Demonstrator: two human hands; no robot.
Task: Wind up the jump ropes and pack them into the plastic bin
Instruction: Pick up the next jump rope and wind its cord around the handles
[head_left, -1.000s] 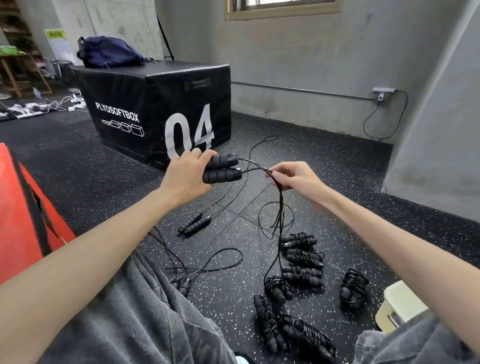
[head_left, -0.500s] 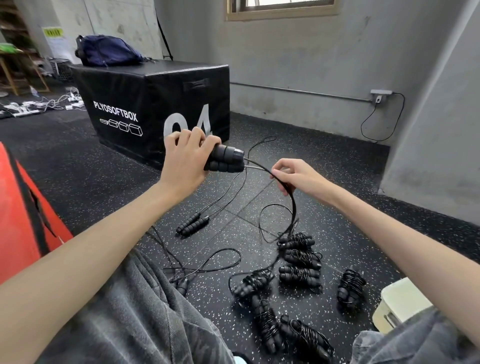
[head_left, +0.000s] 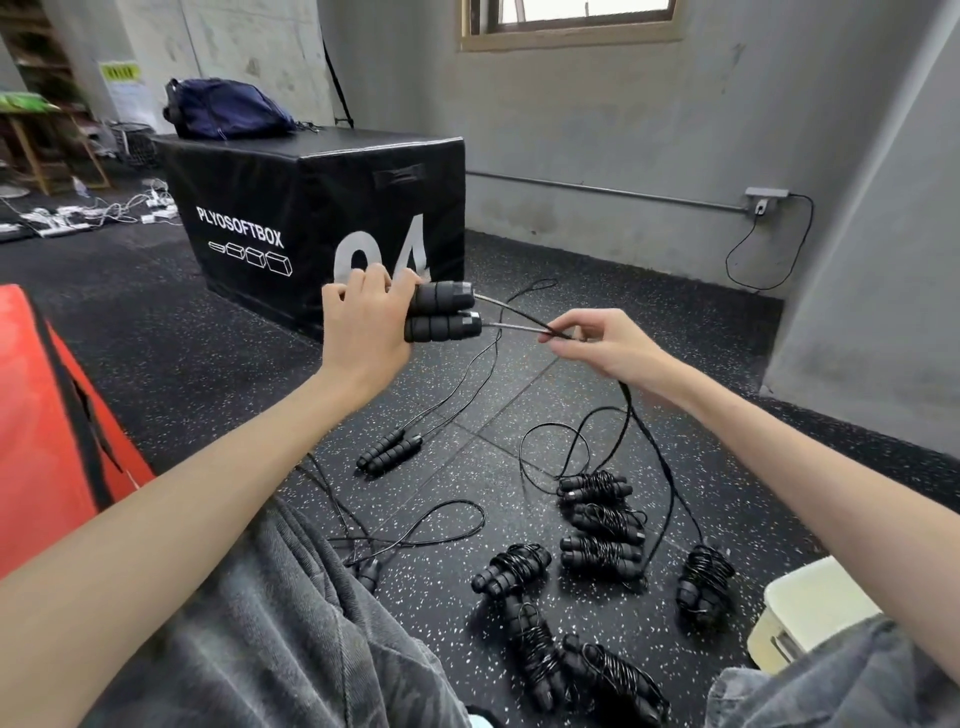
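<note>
Two handles (head_left: 441, 318) gripped side by side in left hand (head_left: 366, 332); right hand (head_left: 605, 348) pinches thin cord (head_left: 524, 318) just beside them; cord looks limp, light, tangle-prone; foam handles likely the surest hold.

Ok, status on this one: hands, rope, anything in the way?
Left hand grips both handles. Right hand pinches the cord. Cord unwound, trailing among wound ropes. Bin at right.
</note>
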